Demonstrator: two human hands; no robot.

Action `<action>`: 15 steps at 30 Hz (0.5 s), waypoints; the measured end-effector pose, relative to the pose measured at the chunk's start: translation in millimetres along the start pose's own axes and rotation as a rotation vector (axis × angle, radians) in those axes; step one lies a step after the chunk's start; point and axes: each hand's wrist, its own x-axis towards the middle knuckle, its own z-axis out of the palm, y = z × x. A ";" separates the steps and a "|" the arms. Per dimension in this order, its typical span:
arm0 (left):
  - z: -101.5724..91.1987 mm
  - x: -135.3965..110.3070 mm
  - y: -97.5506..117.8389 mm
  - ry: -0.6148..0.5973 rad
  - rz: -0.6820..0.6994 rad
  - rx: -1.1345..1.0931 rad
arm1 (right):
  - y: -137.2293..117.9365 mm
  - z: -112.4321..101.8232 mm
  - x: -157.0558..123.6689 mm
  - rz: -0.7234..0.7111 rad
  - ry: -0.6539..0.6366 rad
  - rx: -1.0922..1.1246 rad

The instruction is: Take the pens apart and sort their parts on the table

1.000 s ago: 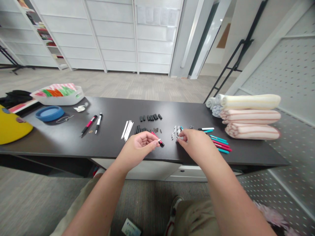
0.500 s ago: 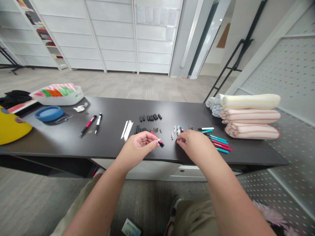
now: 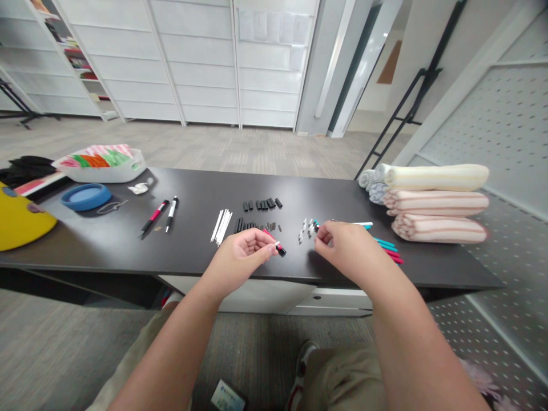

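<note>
My left hand [image 3: 246, 251] is closed, its thumb and fingertips pinching a red and black pen part [image 3: 280, 249] with a small white piece at the fingers. To its right, my right hand [image 3: 346, 245] hovers low over the table with thumb and fingers pressed together; anything between them is hidden. Small clear and white pen pieces [image 3: 301, 231] lie just left of the right hand. Partly covered by that hand are red and teal pen barrels [image 3: 387, 246]. Behind the left hand lie black grips [image 3: 238, 225] and small dark springs [image 3: 272, 226].
White refill tubes [image 3: 221, 226] lie left of my hands, black tube pieces [image 3: 268, 204] farther back. Two pens [image 3: 171, 214] rest farther left, near a blue round lid [image 3: 85, 197] and a white basket [image 3: 107, 171]. Rolled towels [image 3: 439, 202] are stacked at the right.
My right hand has shifted a little to the right, away from the small clear pieces, and covers more of the pen barrels. The left hand stays put with the pen part.
</note>
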 end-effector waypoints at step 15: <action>0.1 0.4 -1.8 -0.002 -0.004 0.000 | 11.8 6.6 6.3 -0.025 0.023 0.186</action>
